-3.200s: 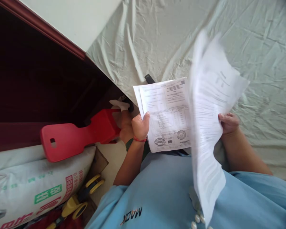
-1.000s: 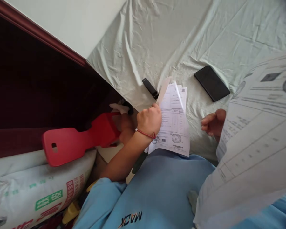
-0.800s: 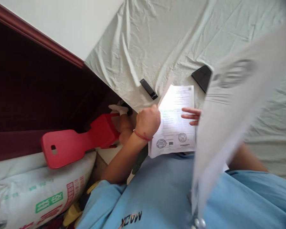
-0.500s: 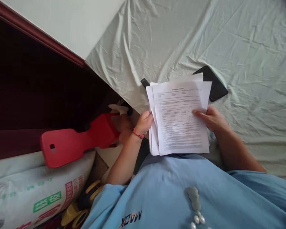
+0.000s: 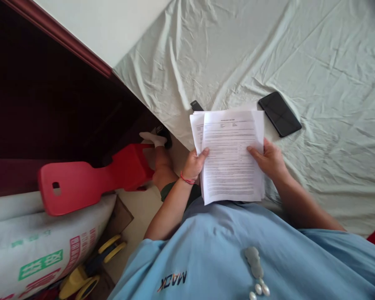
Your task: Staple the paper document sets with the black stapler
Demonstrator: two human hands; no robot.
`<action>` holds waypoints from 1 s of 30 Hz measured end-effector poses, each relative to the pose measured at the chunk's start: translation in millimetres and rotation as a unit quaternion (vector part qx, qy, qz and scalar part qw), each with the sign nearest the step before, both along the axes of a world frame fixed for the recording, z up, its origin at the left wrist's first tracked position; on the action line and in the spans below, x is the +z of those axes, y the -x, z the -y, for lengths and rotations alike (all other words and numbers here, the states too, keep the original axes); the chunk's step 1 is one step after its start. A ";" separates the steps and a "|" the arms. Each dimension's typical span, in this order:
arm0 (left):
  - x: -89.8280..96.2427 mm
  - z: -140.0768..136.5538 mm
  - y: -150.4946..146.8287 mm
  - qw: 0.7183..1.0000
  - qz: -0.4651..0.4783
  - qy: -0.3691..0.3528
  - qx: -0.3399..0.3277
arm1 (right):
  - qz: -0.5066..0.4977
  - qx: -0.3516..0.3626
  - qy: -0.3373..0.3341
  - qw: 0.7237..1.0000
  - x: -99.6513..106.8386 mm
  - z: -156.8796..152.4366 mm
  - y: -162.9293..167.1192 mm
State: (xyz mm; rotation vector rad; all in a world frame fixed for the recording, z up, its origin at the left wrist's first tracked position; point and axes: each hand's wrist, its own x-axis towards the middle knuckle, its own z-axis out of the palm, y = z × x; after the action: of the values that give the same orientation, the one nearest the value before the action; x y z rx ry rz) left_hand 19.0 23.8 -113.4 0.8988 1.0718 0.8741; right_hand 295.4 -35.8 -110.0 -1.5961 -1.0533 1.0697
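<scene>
- Fingers of the left hand (image 5: 194,165) and right hand (image 5: 272,161) mostly vanish behind the paper stack (image 5: 227,154)!
- Top sheet (image 5: 228,177): body print far too tiny to read, and it covers most of the pages below.
- Black device (image 5: 196,106), largely buried under paper.
- White sack (image 5: 15,241) sliced by the left edge; beads (image 5: 261,288) by the bottom.

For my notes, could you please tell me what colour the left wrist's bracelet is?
The bracelet is red; the head view, the only one, shows it best.
</scene>
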 end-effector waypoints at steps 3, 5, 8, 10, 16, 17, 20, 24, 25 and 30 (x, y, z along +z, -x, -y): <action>8.3 7.0 2.7 0.998 0.048 0.036 0.017 | 0.082 -0.072 -0.066 0.992 5.5 -3.0 -3.8; 13.4 10.3 3.1 0.995 0.072 0.058 0.026 | -0.009 -0.047 -0.061 0.997 7.3 -4.0 -5.5; 14.8 9.9 2.1 0.994 0.095 0.054 0.029 | -0.189 0.025 0.022 0.981 9.9 -4.8 -0.5; 12.5 5.2 2.5 0.995 0.093 0.026 0.022 | -0.241 0.044 0.070 0.967 13.1 -8.1 5.9; 30.3 -25.5 8.6 0.991 0.020 -0.136 0.002 | -0.137 0.036 -0.036 0.989 49.9 -39.1 8.0; 39.3 -31.7 9.3 0.985 0.016 -0.171 0.006 | -0.112 0.035 -0.087 0.989 60.1 -45.5 5.5; 65.7 -49.4 12.3 0.964 0.011 -0.265 0.013 | -0.061 0.066 -0.217 0.972 86.6 -62.5 -4.6; 71.3 -63.5 20.7 0.945 -0.030 -0.325 -0.007 | -0.022 0.162 -0.249 0.955 94.1 -76.8 -20.3; 66.3 -63.6 22.6 0.946 -0.044 -0.321 -0.018 | -0.014 0.180 -0.235 0.955 91.0 -78.4 -23.2; 41.2 -46.8 24.7 0.953 -0.099 -0.280 -0.060 | -0.003 0.237 -0.179 0.955 78.4 -76.5 -24.0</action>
State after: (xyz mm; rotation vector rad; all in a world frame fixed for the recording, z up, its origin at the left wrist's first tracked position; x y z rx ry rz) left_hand -5.7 70.6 -72.1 1.5374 0.9348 1.0208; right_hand 319.4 40.7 -31.6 -1.0712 -1.5774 1.1080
